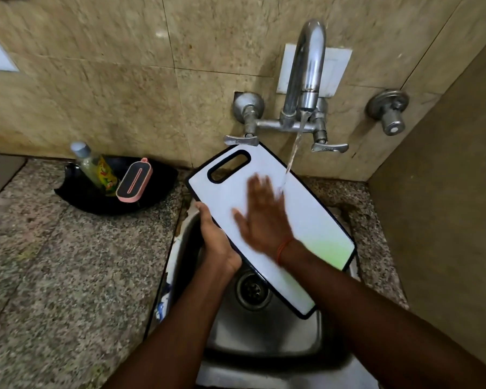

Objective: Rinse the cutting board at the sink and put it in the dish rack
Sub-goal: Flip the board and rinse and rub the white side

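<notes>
A white cutting board (314,228) with a dark rim and a handle slot at its far end tilts over the steel sink (264,338). My left hand (218,240) grips the board's left edge. My right hand (263,217) lies flat on the board's face with fingers spread, blurred by motion. Water streams from the chrome tap (306,71) onto the board just right of my right hand. No dish rack is in view.
A black tray (157,178) on the granite counter (68,270) left of the sink holds a soap bottle (96,167) and a pink-edged scrubber (134,181). Two tap handles (328,147) stick out just beyond the board. A wall valve (389,110) and a side wall stand at right.
</notes>
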